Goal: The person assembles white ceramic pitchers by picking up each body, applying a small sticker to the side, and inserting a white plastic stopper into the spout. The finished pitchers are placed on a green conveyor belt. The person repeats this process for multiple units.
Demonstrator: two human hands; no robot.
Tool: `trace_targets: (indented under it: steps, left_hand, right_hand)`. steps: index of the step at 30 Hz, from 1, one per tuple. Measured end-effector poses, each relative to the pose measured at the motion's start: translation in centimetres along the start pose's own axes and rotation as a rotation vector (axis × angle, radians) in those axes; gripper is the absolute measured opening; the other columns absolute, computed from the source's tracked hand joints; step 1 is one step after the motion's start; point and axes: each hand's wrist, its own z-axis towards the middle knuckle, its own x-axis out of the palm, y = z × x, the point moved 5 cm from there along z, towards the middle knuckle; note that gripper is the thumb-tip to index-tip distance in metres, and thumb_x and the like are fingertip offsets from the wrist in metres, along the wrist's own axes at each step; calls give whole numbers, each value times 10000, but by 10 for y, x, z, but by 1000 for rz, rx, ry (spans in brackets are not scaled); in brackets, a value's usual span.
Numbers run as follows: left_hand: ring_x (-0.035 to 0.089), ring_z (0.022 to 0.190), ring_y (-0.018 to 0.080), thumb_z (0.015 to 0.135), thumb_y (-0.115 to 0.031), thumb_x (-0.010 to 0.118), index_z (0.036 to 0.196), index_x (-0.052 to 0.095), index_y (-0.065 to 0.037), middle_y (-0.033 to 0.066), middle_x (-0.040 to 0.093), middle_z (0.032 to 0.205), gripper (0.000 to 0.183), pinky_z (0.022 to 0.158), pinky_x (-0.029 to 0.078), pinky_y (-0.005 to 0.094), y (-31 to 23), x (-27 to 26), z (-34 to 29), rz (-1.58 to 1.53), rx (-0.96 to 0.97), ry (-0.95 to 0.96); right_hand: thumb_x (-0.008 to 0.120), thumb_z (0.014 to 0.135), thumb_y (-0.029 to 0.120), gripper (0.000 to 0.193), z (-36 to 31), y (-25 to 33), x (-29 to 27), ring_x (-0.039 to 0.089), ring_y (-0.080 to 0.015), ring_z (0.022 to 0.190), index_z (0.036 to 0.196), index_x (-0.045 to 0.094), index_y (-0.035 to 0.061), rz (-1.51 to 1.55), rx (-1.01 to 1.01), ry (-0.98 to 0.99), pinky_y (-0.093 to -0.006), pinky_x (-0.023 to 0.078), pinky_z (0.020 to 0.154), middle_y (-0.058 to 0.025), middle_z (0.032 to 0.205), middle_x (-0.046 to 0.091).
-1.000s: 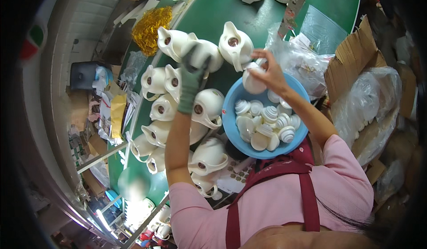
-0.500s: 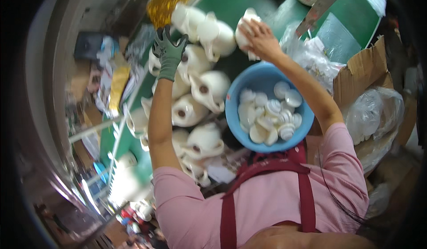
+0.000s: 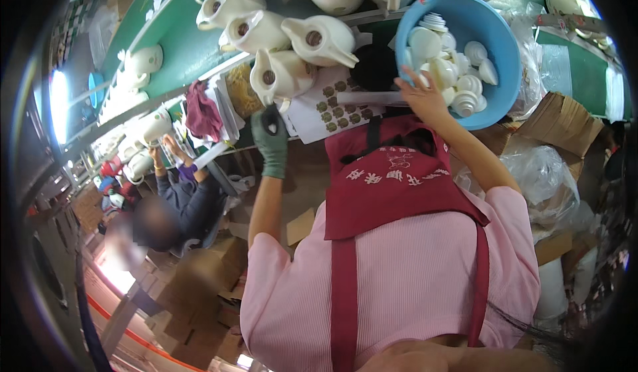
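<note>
The green-gloved left hand (image 3: 270, 139) curls beside a glossy cream spouted jug (image 3: 284, 74); whether its fingers grip is unclear. The bare right hand (image 3: 425, 98), fingers spread, overlaps a round blue plastic basin (image 3: 508, 49) of ridged white lids (image 3: 466, 102).

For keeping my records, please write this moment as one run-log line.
left hand: gloved, by white pitcher, grip unclear | right hand: bare, at rim of blue basin | basin: holds white lids
</note>
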Motion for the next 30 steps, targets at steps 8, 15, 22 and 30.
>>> trace_targets:
  steps: [8, 15, 22, 30]
  left_hand:
    - [646, 940, 226, 885, -192, 783, 1268, 590, 9, 151, 608, 1143, 473, 838, 540, 369, 63, 120, -96, -322, -610, 301]
    - [603, 1080, 401, 831, -407, 790, 1349, 536, 9, 247, 613, 1234, 711, 947, 493, 447, 48, 174, -63, -345, -475, 442]
    - [615, 1087, 172, 871, -14, 779, 1572, 223, -59, 108, 580, 1258, 896, 884, 556, 297, -93, 112, 7, -1044, -499, 491]
    - [659, 1045, 179, 787, 35, 829, 1405, 486, -40, 90, 644, 1209, 710, 871, 580, 307, -134, 74, 37, -1074, -470, 419]
  right_hand:
    - [582, 897, 206, 215, 13, 17, -15, 520, -240, 1178, 1078, 681, 147, -59, 286, 257, -431, 419, 972, -50, 1124, 626]
    - [680, 802, 190, 247, 12, 38, 33, 547, -253, 1057, 1037, 659, 117, 60, 118, 229, -391, 460, 897, -58, 1082, 603]
    - [696, 817, 159, 244, 17, 43, -83, 613, -287, 1129, 1038, 596, 132, 199, -157, -22, -405, 498, 941, -85, 1307, 589]
    - [827, 819, 149, 518, 7, 5, -148, 636, -258, 1037, 1260, 562, 85, 1045, 691, -149, -361, 502, 913, -110, 1111, 657]
